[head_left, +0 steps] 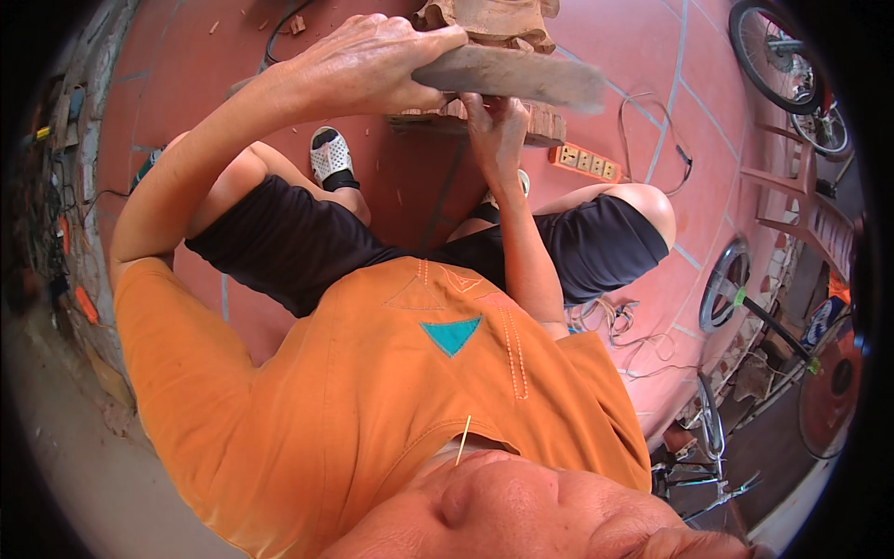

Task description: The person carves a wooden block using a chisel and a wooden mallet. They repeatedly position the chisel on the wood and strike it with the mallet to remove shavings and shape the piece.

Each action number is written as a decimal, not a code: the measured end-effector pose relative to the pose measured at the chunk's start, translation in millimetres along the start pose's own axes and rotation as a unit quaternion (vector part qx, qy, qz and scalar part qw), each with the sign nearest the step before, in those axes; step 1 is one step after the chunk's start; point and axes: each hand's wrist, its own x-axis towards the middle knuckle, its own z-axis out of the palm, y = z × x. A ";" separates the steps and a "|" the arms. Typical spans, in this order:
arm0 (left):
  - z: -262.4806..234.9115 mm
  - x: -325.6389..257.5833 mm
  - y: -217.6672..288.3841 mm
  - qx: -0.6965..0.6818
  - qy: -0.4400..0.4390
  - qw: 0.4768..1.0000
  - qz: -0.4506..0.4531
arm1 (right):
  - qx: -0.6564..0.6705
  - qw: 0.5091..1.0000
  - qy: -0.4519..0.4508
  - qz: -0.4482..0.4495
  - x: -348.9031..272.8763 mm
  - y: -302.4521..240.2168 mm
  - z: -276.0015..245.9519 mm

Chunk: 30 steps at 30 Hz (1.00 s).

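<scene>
My left hand [377, 70] is wrapped around one end of a flat, grey-brown wooden bar [521, 76], its far end slightly blurred. The bar points right, above my right hand [496, 130]. The fingers of that hand are curled together beneath the bar, against a block of wood [545, 124]; the bar hides their tips, and I cannot make out what they hold. Beyond the bar stands a carved wooden piece [489, 20] with rounded shapes, cut off by the top edge. How it joins the block below is hidden.
An orange power strip [585, 163] lies right of the block, its cord [643, 112] looping over the red tiled floor [596, 37]. My legs are spread around the work. Tangled wires [619, 321], a plastic chair [810, 191] and a bicycle wheel [773, 51] are at the right.
</scene>
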 end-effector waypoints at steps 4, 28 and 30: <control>-8.4 1.2 11.8 -0.110 0.127 0.985 0.048 | -0.102 0.993 -0.033 0.052 0.1 -3.5 -9.1; -30.7 -5.6 5.8 -0.164 0.025 0.986 0.014 | 0.163 0.981 0.038 0.102 -12.6 -2.4 -10.2; -21.9 -6.3 7.6 -0.176 0.063 0.981 0.044 | 0.057 0.996 0.034 0.055 -11.5 -3.1 -9.2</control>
